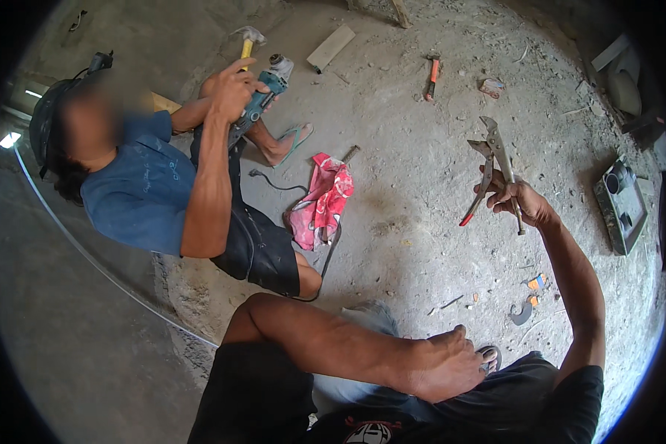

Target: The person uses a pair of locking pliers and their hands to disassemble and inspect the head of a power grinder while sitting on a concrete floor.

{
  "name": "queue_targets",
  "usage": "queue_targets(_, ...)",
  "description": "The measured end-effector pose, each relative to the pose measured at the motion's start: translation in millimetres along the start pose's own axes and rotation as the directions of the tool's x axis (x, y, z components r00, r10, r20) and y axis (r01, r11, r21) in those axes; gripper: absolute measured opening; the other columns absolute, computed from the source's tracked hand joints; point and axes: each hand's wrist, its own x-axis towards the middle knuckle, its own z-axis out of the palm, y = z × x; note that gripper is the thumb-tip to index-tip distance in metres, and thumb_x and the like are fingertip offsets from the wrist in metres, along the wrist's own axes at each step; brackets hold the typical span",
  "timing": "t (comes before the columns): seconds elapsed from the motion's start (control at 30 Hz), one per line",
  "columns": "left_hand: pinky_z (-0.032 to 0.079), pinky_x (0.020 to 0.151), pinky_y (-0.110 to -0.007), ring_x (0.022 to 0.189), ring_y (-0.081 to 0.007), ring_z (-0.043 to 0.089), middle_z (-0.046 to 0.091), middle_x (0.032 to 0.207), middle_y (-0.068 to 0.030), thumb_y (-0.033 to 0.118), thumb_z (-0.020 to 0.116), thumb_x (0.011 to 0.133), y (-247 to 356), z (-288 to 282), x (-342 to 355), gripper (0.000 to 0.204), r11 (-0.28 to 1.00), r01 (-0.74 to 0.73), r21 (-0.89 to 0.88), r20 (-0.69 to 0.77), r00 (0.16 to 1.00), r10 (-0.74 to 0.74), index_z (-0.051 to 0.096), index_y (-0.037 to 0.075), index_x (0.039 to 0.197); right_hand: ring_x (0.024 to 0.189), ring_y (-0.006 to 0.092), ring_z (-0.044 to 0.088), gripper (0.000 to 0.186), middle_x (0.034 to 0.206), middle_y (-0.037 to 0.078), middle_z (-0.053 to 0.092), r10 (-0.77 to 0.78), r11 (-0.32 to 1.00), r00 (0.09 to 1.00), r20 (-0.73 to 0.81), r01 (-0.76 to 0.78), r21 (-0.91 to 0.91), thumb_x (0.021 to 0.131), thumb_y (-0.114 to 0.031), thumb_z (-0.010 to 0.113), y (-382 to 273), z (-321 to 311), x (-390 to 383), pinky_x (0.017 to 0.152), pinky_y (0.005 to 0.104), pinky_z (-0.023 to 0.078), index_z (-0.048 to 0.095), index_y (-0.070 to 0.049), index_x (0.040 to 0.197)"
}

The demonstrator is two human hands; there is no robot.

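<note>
My right hand, held out over the dusty ground, is closed around large metal locking pliers. Their jaws point away from me and stand apart, the two handles are spread, and one lever ends in a red tip. Across my lap lies my left forearm, with my left hand hanging loosely by my knee. Its fingers bend down and away, mostly hidden, so whether it holds anything does not show. Under it a sandalled foot shows in part.
At the left a squatting co-worker holds a teal angle grinder and a yellow-handled claw hammer. A pink-red cloth lies near the grinder's cord. Another hammer rests farther off. At the right are a grey tray and a curved dark piece.
</note>
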Motion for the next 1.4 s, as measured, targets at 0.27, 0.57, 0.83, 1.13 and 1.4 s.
queue_targets(0.27,0.040,0.077,-0.034,0.071,-0.0151,0.049,0.047,0.074,0.0011,0.023,0.049,0.088,-1.7,-4.0,6.1,0.022,0.999,-0.014,0.034,-0.017,1.000,0.015,0.061,0.010,0.100,0.090,0.0190,0.061,0.077,0.129,0.018,0.059,-0.009,0.998,1.000,-0.018,0.010,0.056,0.072,-0.016,0.059,14.8,-7.8,-8.8,0.083,0.0358,0.051,0.039,-0.002,0.144)
queue_targets(0.57,0.039,0.074,-0.033,0.068,-0.0148,0.049,0.047,0.073,0.0011,0.024,0.048,0.090,0.2,-0.4,7.1,0.022,1.000,0.008,0.005,-0.012,1.000,-0.008,0.061,0.009,0.100,0.091,0.0198,0.062,0.080,0.129,0.019,0.059,-0.047,0.999,0.999,0.003,0.047,0.013,0.073,-0.024,0.056,13.9,-0.2,-7.4,0.085,0.0353,0.050,0.035,-0.002,0.147)
queue_targets(0.83,0.040,0.073,-0.033,0.069,-0.0146,0.050,0.048,0.073,0.0015,0.023,0.048,0.089,0.0,-1.1,5.9,0.033,0.999,-0.002,0.044,-0.036,0.999,0.004,0.062,0.006,0.114,0.092,0.0201,0.062,0.083,0.131,0.020,0.058,-0.039,0.999,0.999,0.005,0.039,-0.001,0.072,-0.021,0.060,11.1,6.7,-3.3,0.084,0.0352,0.051,0.034,0.001,0.148)
queue_targets(1.13,0.041,0.073,-0.033,0.069,-0.0147,0.051,0.049,0.074,0.0014,0.023,0.048,0.088,-2.2,1.5,4.3,0.038,0.997,-0.041,0.063,-0.054,0.998,0.044,0.060,0.005,0.119,0.093,0.0199,0.063,0.083,0.131,0.021,0.057,-0.052,0.998,0.998,0.017,0.052,0.032,0.072,-0.019,0.061,7.3,11.5,-1.3,0.083,0.0331,0.052,0.033,0.003,0.148)
queue_targets(1.4,0.040,0.078,-0.035,0.073,-0.0151,0.051,0.048,0.076,0.0012,0.025,0.049,0.088,-2.1,-7.0,8.5,0.035,1.000,-0.024,0.000,0.088,0.996,0.024,0.060,0.007,0.115,0.093,0.0200,0.063,0.081,0.130,0.021,0.058,-0.048,0.997,0.998,0.043,0.045,0.059,0.074,-0.015,0.061,2.7,9.5,-5.9,0.083,0.0330,0.052,0.033,0.003,0.148)
